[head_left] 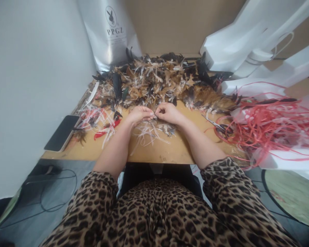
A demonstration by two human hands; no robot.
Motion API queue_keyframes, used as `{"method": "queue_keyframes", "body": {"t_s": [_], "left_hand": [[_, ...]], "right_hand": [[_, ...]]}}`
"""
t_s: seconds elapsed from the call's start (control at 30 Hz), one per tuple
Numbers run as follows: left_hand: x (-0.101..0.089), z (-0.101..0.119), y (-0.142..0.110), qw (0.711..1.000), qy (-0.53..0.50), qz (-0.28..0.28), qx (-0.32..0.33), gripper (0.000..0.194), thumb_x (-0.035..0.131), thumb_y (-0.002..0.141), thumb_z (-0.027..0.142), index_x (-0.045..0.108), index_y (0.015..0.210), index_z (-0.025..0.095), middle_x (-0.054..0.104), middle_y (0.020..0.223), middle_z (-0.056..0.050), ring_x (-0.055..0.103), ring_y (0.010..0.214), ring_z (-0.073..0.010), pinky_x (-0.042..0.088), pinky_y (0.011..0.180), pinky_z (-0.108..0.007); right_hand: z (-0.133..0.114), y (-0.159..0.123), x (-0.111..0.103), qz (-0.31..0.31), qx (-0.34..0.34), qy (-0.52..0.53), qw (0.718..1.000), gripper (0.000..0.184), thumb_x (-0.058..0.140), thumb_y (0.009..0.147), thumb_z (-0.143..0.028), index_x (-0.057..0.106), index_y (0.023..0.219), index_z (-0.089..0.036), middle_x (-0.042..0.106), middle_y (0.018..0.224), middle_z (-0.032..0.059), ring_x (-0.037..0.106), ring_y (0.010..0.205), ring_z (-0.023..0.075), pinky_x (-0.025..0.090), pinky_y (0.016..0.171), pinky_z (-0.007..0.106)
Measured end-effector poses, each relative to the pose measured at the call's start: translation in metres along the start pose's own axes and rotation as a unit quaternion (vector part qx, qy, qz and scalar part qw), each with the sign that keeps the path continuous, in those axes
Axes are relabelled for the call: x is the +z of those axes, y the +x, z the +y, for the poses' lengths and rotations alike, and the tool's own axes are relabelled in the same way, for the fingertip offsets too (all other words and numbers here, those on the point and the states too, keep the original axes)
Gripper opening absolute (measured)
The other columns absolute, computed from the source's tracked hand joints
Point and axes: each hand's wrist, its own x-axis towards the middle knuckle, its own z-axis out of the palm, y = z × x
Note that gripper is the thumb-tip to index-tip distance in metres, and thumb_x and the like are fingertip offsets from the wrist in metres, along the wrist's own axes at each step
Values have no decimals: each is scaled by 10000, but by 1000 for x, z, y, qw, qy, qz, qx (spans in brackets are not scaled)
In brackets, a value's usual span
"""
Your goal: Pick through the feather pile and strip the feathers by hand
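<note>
My left hand (141, 114) and my right hand (168, 114) meet tip to tip over the front of the table, each with thumb and fingers pinched together. What sits between the fingertips is small and greyish; I cannot make out its kind. Right behind the fingers lies a large heap of brown and black feathers (159, 80). Thin whitish strips (149, 133) spread on the tabletop below the hands. A small greyish feather tuft (167, 129) lies beside them, under my right wrist.
Scissors (216, 125) lie right of my right forearm, against a tangle of red plastic strips (275, 123). At the left edge is a phone (62, 133), near more pale and red strips (92, 116). A silver bag (110, 37) stands behind; the wooden table (159, 152) ends before my lap.
</note>
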Motion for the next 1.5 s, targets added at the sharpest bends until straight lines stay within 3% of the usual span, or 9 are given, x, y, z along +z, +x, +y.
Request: {"method": "queue_keyframes", "body": {"t_s": [0.2, 0.33, 0.6, 0.73, 1.0, 1.2, 1.5], "left_hand": [[-1, -1, 1, 1000, -10, -2, -2, 209, 734, 563, 82, 608, 729, 68, 648, 601, -45, 609, 536, -78, 490, 561, -173], [-1, -1, 0, 1000, 0, 8, 18, 223, 734, 549, 76, 603, 730, 80, 640, 602, -31, 603, 544, -78, 488, 573, -187], [1, -2, -2, 990, 115, 1, 80, 198, 728, 542, 116, 614, 702, 93, 605, 554, -6, 526, 480, -60, 419, 522, -193], [3, -1, -1, 975, 180, 16, 128, 146, 702, 553, 109, 626, 678, 100, 597, 563, 2, 515, 516, -57, 405, 538, -185], [1, -6, 4, 951, 245, 15, 186, 144, 692, 578, 165, 632, 699, 117, 626, 637, -13, 546, 592, -81, 436, 601, -203], [-3, -10, 8, 908, 337, 43, 244, 120, 630, 642, 185, 647, 744, 124, 642, 690, -29, 561, 629, -98, 431, 607, -203], [4, -6, 3, 874, 409, 71, 253, 141, 565, 672, 137, 667, 768, 145, 666, 740, -40, 589, 670, -128, 433, 641, -219]], "right_hand": [[0, -1, -1, -40, -8, 13, 999, 107, 573, 658, -189, 660, 688, -133, 624, 769, 47, 549, 706, 120, 423, 706, 248], [3, 0, 1, -15, 5, 72, 997, 125, 568, 673, -207, 666, 712, -141, 645, 824, 46, 562, 753, 126, 425, 723, 252], [5, 0, 8, -3, 79, 100, 992, 202, 551, 677, -177, 679, 819, -112, 663, 748, 29, 534, 624, 95, 408, 629, 223], [5, 2, 11, 2, 83, 37, 996, 196, 553, 695, -170, 702, 814, -123, 685, 787, 38, 571, 700, 113, 407, 671, 220], [16, 3, 18, -17, 46, -62, 997, 186, 540, 725, -193, 711, 761, -129, 670, 725, 34, 564, 675, 121, 380, 638, 216], [21, 4, 21, -21, 75, -61, 995, 166, 569, 722, -223, 709, 724, -135, 689, 741, 43, 585, 678, 127, 388, 640, 219], [22, 6, 24, -3, 115, -52, 992, 159, 590, 709, -246, 717, 729, -151, 696, 724, 28, 599, 668, 125, 379, 615, 217]]}}
